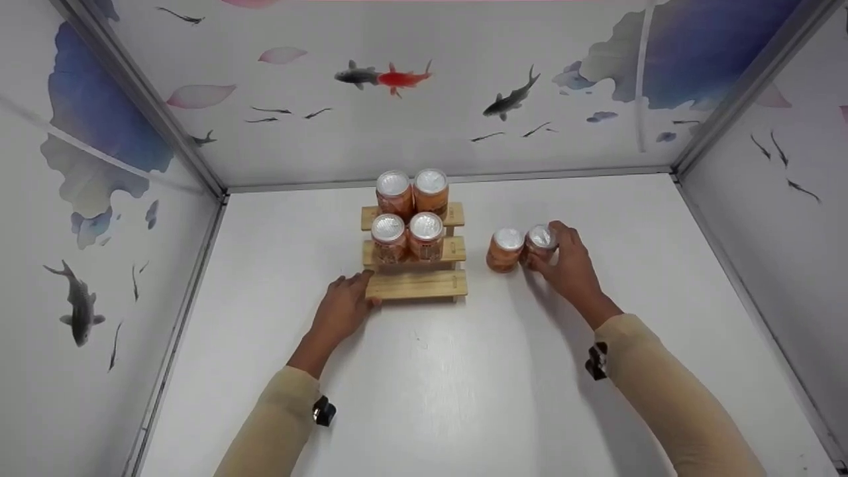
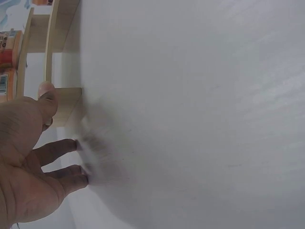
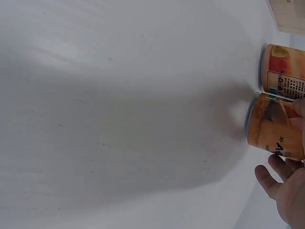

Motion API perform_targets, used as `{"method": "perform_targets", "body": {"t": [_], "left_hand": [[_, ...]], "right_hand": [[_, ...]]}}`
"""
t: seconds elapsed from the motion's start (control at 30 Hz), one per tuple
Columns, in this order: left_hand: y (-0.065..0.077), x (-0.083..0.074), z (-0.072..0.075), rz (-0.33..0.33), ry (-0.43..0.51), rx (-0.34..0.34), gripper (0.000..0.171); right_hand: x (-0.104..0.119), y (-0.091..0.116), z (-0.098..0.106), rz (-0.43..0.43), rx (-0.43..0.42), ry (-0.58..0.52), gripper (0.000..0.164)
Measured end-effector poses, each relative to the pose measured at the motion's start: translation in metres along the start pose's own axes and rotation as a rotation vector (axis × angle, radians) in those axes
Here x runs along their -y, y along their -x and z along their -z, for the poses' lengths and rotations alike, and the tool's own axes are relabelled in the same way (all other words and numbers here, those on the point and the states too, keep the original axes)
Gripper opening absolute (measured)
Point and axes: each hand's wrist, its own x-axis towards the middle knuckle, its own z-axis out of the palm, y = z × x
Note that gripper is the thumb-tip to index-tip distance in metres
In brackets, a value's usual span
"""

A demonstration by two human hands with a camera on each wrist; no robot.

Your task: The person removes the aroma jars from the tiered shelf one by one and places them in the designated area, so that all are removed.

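Held can: orange-printed, cylindrical, silvery-topped [image 3: 271, 125], standing right of the rack, farther from it than its neighbour. Right hand [image 1: 575, 268] gripped it from the outer side, thumb at the near face, fingers round the far side; likely chosen because the inner side was crowded by a second orange-printed can with a silvery lid [image 1: 505, 250]. The two stood side by side, very close. In the right wrist view the held can leaned slightly against its neighbour's line; could not tell whether its base touched the table.

To the left: pale wooden three-step rack [image 1: 414, 285]. Two similar cans stood on its back step [image 1: 430, 191], two on the middle step [image 1: 426, 242], paired so that each tier stayed below the lids behind, presumably for easy reach.

Left hand [image 1: 341, 306] was at the left end of the lowest step, thumb touching the board, other fingers spread loosely; pinch or light touch, could not tell. Probably there to steady the rack.

Beneath all: smooth white table [image 1: 424, 371]. Beyond: white wall panel printed with fish [image 1: 457, 142].
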Motion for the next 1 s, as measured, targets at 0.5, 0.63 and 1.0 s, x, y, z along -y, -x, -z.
{"method": "perform_targets", "body": {"t": [0.5,0.63,1.0], "left_hand": [[0.000,-0.001,0.002,-0.008,-0.009,-0.003,0.064],[-0.001,-0.001,0.000,0.012,-0.013,0.012,0.064],[0.000,0.001,-0.001,-0.006,-0.007,-0.003,0.065]], "right_hand": [[0.014,-0.004,0.005,0.059,-0.068,0.055,0.071],[0.023,-0.004,0.002,0.108,-0.105,0.046,0.070],[0.049,-0.008,-0.002,0.173,-0.131,0.126,0.073]]}}
